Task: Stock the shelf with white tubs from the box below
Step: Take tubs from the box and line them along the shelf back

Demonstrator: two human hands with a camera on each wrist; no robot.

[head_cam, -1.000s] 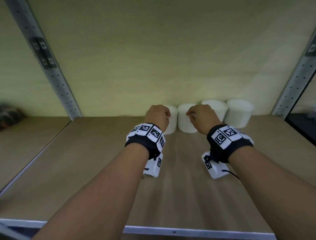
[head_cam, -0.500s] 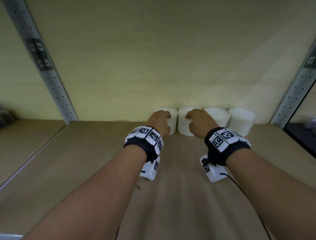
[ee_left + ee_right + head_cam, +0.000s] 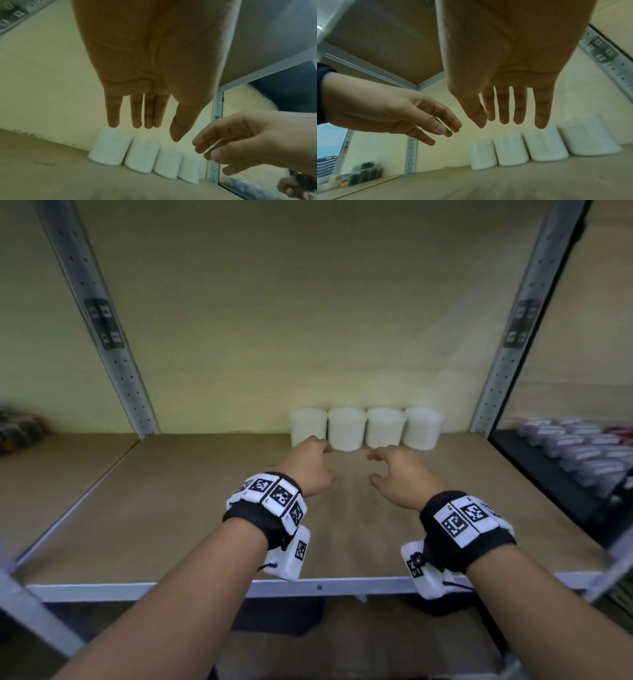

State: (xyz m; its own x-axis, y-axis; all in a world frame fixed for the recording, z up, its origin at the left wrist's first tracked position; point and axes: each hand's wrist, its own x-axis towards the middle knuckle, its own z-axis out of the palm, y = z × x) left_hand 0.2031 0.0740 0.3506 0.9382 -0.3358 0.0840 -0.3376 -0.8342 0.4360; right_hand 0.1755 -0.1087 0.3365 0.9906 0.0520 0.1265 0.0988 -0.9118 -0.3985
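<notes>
Head view: four tubs [image 3: 365, 428] stand in a row at the far edge of the shelf [image 3: 171, 508]. The left hand [image 3: 308, 465] and right hand [image 3: 400, 475] hover nearer, empty.

Wrist views: both hands' fingers [image 3: 136, 111] are straight, holding nothing.

— Any words or numbers legible anywhere?

— None. The wrist bands [image 3: 270, 498] at lower centre of the head view carry only black-and-white square code patterns, no letters.

— The dark tags on the grey uprights [image 3: 102, 323], upper left and right?

— Pale marks, too blurred to read. The packages [image 3: 579, 446] at the right edge have pale labels, equally illegible.
</notes>
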